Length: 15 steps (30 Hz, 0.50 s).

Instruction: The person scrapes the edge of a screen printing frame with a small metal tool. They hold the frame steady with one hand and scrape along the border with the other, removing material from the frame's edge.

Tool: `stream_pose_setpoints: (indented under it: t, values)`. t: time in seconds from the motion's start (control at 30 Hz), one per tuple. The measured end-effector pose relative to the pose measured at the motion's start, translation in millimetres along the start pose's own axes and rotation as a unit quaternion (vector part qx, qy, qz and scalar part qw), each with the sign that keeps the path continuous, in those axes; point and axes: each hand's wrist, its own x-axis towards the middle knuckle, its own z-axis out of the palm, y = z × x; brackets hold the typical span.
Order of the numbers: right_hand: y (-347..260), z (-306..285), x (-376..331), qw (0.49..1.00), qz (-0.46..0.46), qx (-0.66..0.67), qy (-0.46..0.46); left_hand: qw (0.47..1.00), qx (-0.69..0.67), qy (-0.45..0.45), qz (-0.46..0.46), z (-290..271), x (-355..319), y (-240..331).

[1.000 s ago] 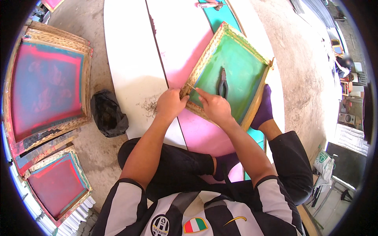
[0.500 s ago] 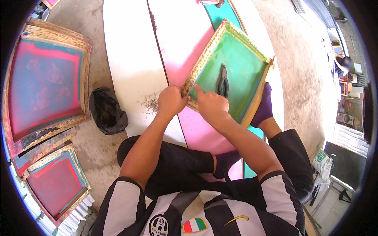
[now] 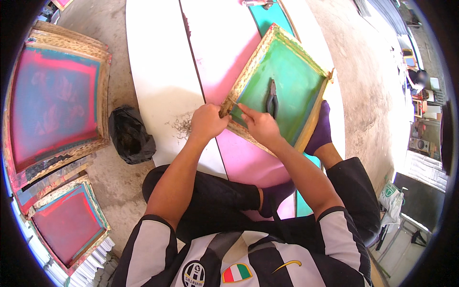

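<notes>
A wooden screen-printing frame point(image 3: 245, 67) with green mesh point(image 3: 291, 67) lies tilted in front of me. My left hand point(image 3: 208, 122) is closed around its near left corner. Over the mesh beside that corner is my right hand point(image 3: 261, 126), its fingers curled and the index fingertip at the frame's inner edge. A thin sliver seems to show at that fingertip, too small to name. Pliers with black handles point(image 3: 272, 101) rest on the mesh. Left of my left hand lies a small heap of thin, dark, curly bits point(image 3: 182, 126).
Beneath the frame is a white and pink board point(image 3: 162, 62). A black plastic bag point(image 3: 129, 136) sits on the floor to the left, near two more framed screens point(image 3: 62, 103) with red and blue mesh. My foot in a purple sock point(image 3: 320, 126) touches the frame's right side.
My right hand has shifted slightly, its fingers more curled and drawn nearer the frame's left edge. My left hand, the frame and the pliers stay nearly in place.
</notes>
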Motion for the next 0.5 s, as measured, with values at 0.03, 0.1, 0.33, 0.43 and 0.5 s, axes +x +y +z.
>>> stream_pose_setpoints:
  t: [0.03,0.1,0.33,0.43,0.5]
  values:
    - [-11,-8,0,0.996,-0.005,-0.084,-0.015,1.000,0.000,0.007,0.007,2,0,-3]
    - [-14,-19,5,0.992,0.102,0.004,-0.078,1.000,-0.006,0.013,0.014,4,0,-6]
    - [-13,-18,-3,0.997,0.066,0.030,-0.020,0.999,-0.030,0.013,0.013,5,2,-7]
    - [-13,-14,-10,0.995,-0.001,-0.095,0.020,0.999,-0.026,0.031,0.018,8,1,-9]
    - [-23,-16,-12,0.990,0.019,-0.140,0.010,0.999,-0.024,0.033,0.019,8,1,-9]
